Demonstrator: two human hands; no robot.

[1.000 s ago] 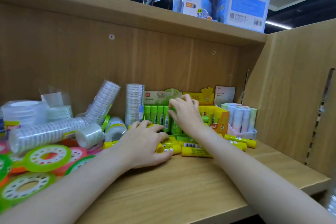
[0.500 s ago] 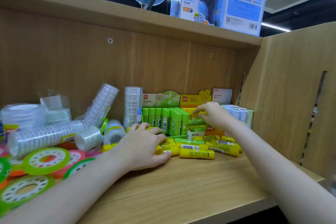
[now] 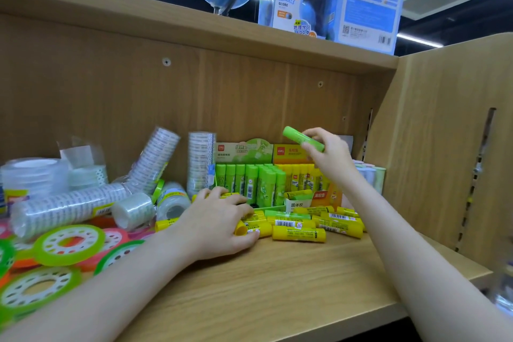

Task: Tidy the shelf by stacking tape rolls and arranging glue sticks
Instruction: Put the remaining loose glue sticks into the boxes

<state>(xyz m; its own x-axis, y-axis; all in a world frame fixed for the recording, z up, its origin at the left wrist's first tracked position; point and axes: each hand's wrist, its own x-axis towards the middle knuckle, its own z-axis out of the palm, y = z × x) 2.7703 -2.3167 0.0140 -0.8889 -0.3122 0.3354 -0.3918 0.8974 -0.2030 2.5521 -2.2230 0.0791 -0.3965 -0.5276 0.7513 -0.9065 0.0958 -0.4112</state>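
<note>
Right hand (image 3: 330, 157) pinches a green glue stick (image 3: 303, 138) aloft, left hand (image 3: 219, 226) curls round yellow glue sticks (image 3: 254, 228); a careless drop could topple the upright green row (image 3: 249, 184).

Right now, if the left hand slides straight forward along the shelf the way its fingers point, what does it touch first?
The left hand already rests on loose yellow glue sticks. Going on toward the right, it would probably push those lying sticks first; depth is hard to judge.
</note>
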